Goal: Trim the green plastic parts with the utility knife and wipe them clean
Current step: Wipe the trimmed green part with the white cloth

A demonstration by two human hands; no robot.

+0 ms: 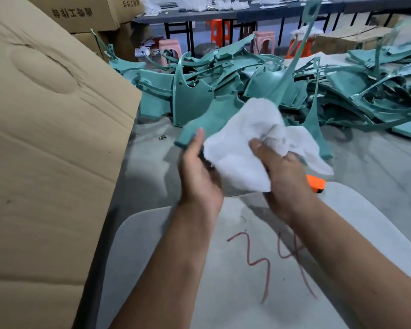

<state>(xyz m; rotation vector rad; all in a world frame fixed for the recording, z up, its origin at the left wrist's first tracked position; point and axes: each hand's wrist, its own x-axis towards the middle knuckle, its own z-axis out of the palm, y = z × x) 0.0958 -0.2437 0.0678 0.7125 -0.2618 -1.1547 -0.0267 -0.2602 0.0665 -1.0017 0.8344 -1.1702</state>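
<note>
While left hand (198, 173) grips green part (214, 117), right hand (282, 172) bunches cloth (252, 138)

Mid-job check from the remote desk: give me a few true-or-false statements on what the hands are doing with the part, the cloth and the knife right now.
1. The left hand grips the end of a green plastic part. True.
2. The right hand holds the utility knife. False: it grips a white cloth; an orange object, possibly the knife, lies behind it on the grey surface.
3. The cloth lies against the held part. True.
4. The other green parts are packed in the cardboard box. False: a pile of green parts lies on the floor.
5. Red marks are written on the pale surface below the arms. True.
</note>
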